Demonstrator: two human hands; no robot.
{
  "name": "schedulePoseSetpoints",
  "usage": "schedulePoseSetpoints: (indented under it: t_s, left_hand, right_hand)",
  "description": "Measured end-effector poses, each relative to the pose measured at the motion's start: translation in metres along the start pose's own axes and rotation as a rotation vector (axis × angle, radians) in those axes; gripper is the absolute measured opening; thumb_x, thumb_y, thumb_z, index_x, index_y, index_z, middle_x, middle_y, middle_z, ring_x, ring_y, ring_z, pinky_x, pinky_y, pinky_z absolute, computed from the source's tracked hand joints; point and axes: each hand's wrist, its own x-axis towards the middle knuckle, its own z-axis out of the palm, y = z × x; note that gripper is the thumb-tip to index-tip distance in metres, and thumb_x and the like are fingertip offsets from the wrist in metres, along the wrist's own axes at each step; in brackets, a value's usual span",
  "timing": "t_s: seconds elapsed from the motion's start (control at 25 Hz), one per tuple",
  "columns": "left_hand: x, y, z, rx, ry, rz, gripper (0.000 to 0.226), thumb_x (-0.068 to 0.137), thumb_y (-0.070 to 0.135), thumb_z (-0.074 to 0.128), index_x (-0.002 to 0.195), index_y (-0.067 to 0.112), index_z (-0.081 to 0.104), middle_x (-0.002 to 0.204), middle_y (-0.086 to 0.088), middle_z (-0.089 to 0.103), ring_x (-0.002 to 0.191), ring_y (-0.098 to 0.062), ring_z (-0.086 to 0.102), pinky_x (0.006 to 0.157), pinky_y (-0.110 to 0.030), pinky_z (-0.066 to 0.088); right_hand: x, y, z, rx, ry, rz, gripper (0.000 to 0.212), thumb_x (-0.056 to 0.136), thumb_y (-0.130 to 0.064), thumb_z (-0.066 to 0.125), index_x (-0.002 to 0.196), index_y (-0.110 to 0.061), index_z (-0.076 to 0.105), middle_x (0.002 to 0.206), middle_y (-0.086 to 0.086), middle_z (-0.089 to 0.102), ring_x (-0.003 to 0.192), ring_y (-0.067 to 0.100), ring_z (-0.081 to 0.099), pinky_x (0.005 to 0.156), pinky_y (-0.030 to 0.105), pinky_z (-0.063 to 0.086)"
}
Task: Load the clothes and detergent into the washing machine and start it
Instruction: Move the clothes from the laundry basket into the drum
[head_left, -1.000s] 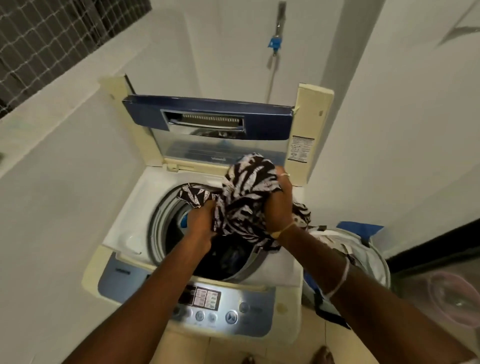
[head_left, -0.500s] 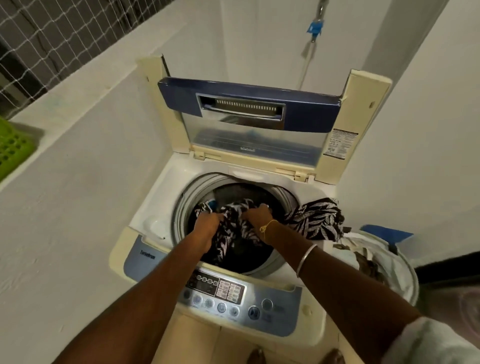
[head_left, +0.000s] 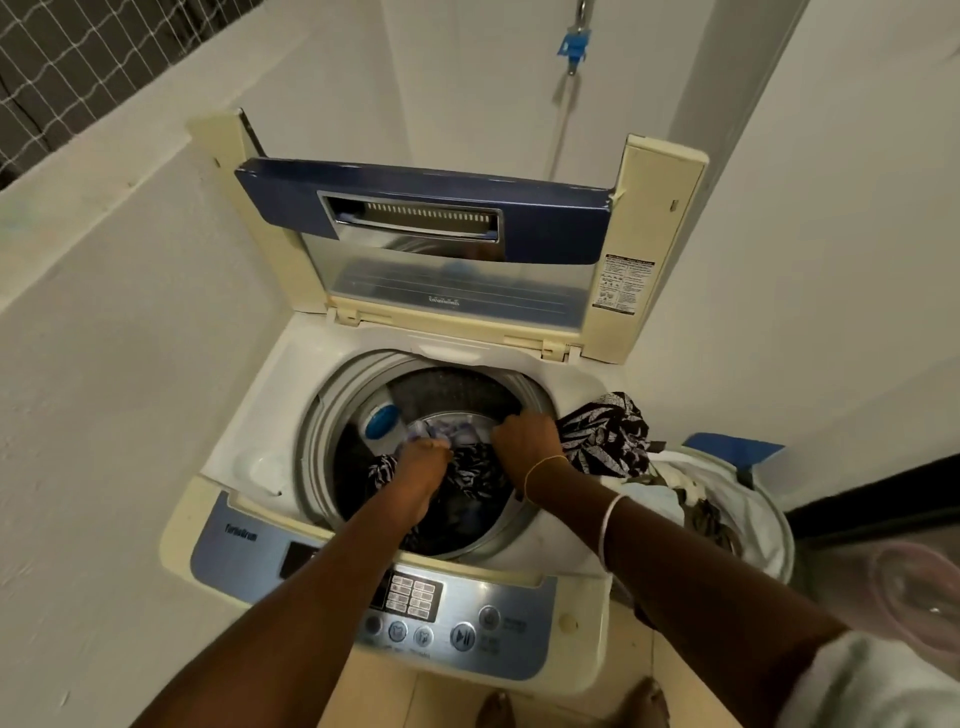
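hands: left (head_left: 422, 464), right (head_left: 527, 441) | gripping patterned garment (head_left: 605, 434) | inside drum (head_left: 447, 395)

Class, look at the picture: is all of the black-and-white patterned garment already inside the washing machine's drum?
No: part of the patterned garment still drapes over the drum's right rim, beside the right hand.

Blue tap (head_left: 573, 44) on the wall; netting (head_left: 78, 62) upper left.

Washing machine (head_left: 249, 462) on tiled floor (head_left: 384, 696)
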Motion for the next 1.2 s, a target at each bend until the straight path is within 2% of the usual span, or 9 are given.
schedulePoseSetpoints:
  t_s: [0.16,0.32,0.4,0.52,0.64,0.8,0.92,1.08,1.2]
  left_hand:
    - [-0.021,0.015,0.001,-0.176,0.031,-0.092,0.025,0.099,0.036,0.046,0.107,0.023,0.065,0.095,-0.006,0.073,0.087,-0.024,0.067,0.075,-0.039,0.059]
    - [-0.014,0.014,-0.012,-0.264,0.141,-0.043,0.025,0.092,0.024,0.056,0.112,0.017,0.069,0.094,-0.010,0.074,0.083,-0.024,0.069,0.069,-0.036,0.059]
    - [-0.013,0.011,-0.012,-0.154,0.153,0.004,0.022,0.091,0.019,0.056,0.107,0.019,0.071,0.100,-0.011,0.074,0.092,-0.027,0.070,0.085,-0.042,0.058]
    - [-0.025,0.019,0.011,0.017,0.294,0.198,0.014,0.095,0.027,0.055,0.094,0.022,0.068,0.094,0.000,0.071,0.092,-0.021,0.068,0.087,-0.039,0.055]
    - [-0.044,0.044,0.071,0.064,0.438,0.515,0.014,0.097,0.018,0.050,0.105,0.021,0.061,0.097,0.003,0.065,0.091,-0.016,0.063,0.084,-0.032,0.051]
    - [-0.063,0.076,0.171,-0.041,0.381,0.711,0.012,0.103,0.029,0.048,0.110,0.023,0.055,0.097,0.003,0.065,0.090,-0.013,0.065,0.081,-0.038,0.056]
    - [-0.086,0.090,0.241,0.030,0.262,0.857,0.013,0.104,0.030,0.048,0.113,0.025,0.055,0.102,0.004,0.065,0.095,-0.011,0.064,0.084,-0.028,0.054]
    - [-0.086,0.070,0.341,0.219,0.005,0.873,0.018,0.104,0.036,0.045,0.112,0.023,0.055,0.099,0.008,0.063,0.092,-0.003,0.062,0.080,-0.015,0.051]
    - [-0.040,0.009,0.394,0.372,-0.004,0.768,0.022,0.104,0.038,0.041,0.105,0.021,0.054,0.092,0.004,0.062,0.084,-0.015,0.064,0.074,-0.027,0.055]
  right_hand:
    - [0.024,-0.026,-0.013,0.605,0.283,-0.185,0.020,0.087,-0.004,0.061,0.106,-0.006,0.067,0.116,0.015,0.062,0.110,0.029,0.056,0.095,0.037,0.047]
    - [0.035,-0.039,-0.015,1.270,0.300,0.033,0.020,0.081,0.005,0.060,0.096,-0.006,0.068,0.099,0.012,0.070,0.094,0.023,0.065,0.088,0.027,0.049]
    - [0.034,-0.027,0.000,1.233,0.227,0.081,0.023,0.084,-0.003,0.061,0.106,-0.009,0.066,0.104,0.012,0.070,0.099,0.025,0.065,0.092,0.029,0.049]
    - [0.022,-0.005,0.016,1.124,0.221,0.042,0.017,0.090,-0.015,0.058,0.106,-0.015,0.065,0.102,0.007,0.070,0.096,0.022,0.065,0.087,0.030,0.050]
    - [-0.004,0.028,0.021,1.211,0.428,0.077,0.017,0.098,-0.022,0.050,0.108,-0.020,0.063,0.103,-0.002,0.067,0.095,0.010,0.061,0.087,0.022,0.046]
    - [-0.049,0.097,0.018,1.355,0.740,0.271,0.017,0.103,-0.030,0.047,0.107,-0.021,0.061,0.094,-0.011,0.064,0.085,0.001,0.059,0.082,0.012,0.047]
    - [-0.075,0.159,0.045,1.436,0.866,0.448,0.012,0.102,-0.031,0.051,0.100,-0.023,0.059,0.088,-0.007,0.066,0.079,0.000,0.062,0.073,0.010,0.049]
    - [-0.095,0.234,0.133,1.462,0.771,0.676,0.014,0.101,-0.032,0.052,0.091,-0.024,0.058,0.078,-0.010,0.063,0.074,0.001,0.062,0.069,0.020,0.050]
    - [-0.095,0.265,0.225,1.420,0.580,0.760,0.017,0.101,-0.031,0.050,0.092,-0.021,0.061,0.081,-0.005,0.066,0.076,0.006,0.063,0.071,0.027,0.051]
